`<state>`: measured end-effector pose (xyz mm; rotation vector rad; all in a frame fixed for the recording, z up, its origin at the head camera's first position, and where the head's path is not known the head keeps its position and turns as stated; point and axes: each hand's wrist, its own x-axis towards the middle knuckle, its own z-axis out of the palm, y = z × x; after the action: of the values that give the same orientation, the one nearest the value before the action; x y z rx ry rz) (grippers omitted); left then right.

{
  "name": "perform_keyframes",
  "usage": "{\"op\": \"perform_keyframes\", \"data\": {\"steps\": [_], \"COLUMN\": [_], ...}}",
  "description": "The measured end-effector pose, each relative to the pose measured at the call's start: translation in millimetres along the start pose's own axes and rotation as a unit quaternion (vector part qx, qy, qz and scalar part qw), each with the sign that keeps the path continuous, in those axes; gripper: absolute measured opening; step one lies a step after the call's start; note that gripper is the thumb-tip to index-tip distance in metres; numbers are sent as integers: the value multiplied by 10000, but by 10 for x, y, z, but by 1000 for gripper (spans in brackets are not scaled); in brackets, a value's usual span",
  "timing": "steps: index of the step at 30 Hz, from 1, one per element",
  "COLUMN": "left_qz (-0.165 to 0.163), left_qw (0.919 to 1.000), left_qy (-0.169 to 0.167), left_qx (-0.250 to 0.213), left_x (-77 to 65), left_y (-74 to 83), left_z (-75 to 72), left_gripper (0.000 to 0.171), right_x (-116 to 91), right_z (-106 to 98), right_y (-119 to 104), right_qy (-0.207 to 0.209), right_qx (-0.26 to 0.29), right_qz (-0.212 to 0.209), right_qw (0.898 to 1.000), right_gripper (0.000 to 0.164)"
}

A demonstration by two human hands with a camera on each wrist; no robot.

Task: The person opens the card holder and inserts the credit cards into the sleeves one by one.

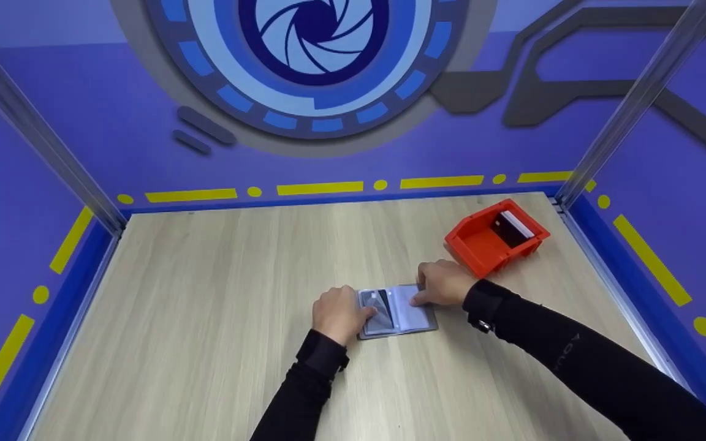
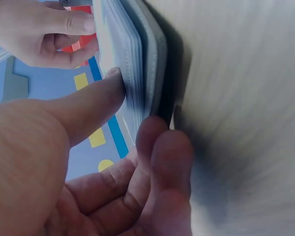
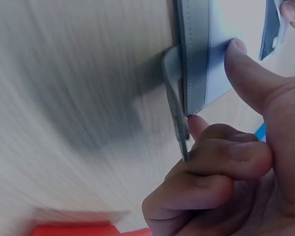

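Note:
A small grey card holder [image 1: 431,318] lies spread on the table between both hands, showing clear plastic sleeves [image 1: 409,312]. On its left half a dark card-like piece [image 1: 382,310] shows under the plastic. My left hand [image 1: 336,312] pinches the left edge, thumb on top of the stacked sleeves [image 2: 130,59] and fingers curled at the cover's underside. My right hand [image 1: 446,283] grips the right half, its thumb pressed on a pale sleeve [image 3: 236,29]. A grey strap [image 3: 174,98] sticks out from the cover's edge beside the curled right fingers.
Behind the right hand stands a red bin [image 1: 470,246] holding a flat black-and-white item [image 1: 514,228]. Blue printed walls [image 1: 353,165] enclose the wooden table [image 1: 218,306] at the back and both sides, with metal posts [image 1: 635,101] at the corners.

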<state>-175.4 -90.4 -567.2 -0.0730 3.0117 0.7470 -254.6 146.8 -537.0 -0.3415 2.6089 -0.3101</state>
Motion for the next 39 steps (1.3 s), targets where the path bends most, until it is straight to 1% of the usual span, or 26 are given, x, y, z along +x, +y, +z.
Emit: {"op": "perform_keyframes", "data": {"steps": [2, 5, 9, 11, 17, 25, 30, 35, 39], "left_qz": [-32, -84, -77, -59, -50, -21, -6, 48, 54], "left_qw": [10000, 9999, 9999, 9999, 9999, 9999, 10000, 10000, 10000], "left_qy": [-38, -104, -143, -134, -142, -118, -57, 27, 14], "left_qx": [-14, -15, 12, 25, 52, -28, 45, 72, 75], "left_x": [0, -3, 4, 9, 13, 7, 4, 5, 7], "left_y": [-3, -2, -2, -2, -3, 2, 5, -4, -11], "left_z": [-1, 1, -5, -9, -9, 2, 4, -5, -1], "left_gripper": [57, 56, 56, 55, 54, 52, 48, 48, 50], "right_x": [21, 50, 76, 84, 96, 101, 64, 47, 46], "right_z": [12, 18, 22, 22, 32, 39, 44, 55, 50], "right_y": [-6, -11, -28, -43, -63, -49, -62, -122, -135], "right_qy": [-33, -84, -80, -26, 55, 102, 245, 394, 298], "right_qx": [46, 15, 29, 66, 126, 131, 0, -128, -42], "right_qz": [39, -93, -304, -340, -359, -318, -320, -361, -392], "right_qw": [10000, 9999, 9995, 9994, 9993, 9994, 9992, 9985, 9988], "right_gripper": [56, 58, 53, 50, 40, 42, 42, 35, 24]}}
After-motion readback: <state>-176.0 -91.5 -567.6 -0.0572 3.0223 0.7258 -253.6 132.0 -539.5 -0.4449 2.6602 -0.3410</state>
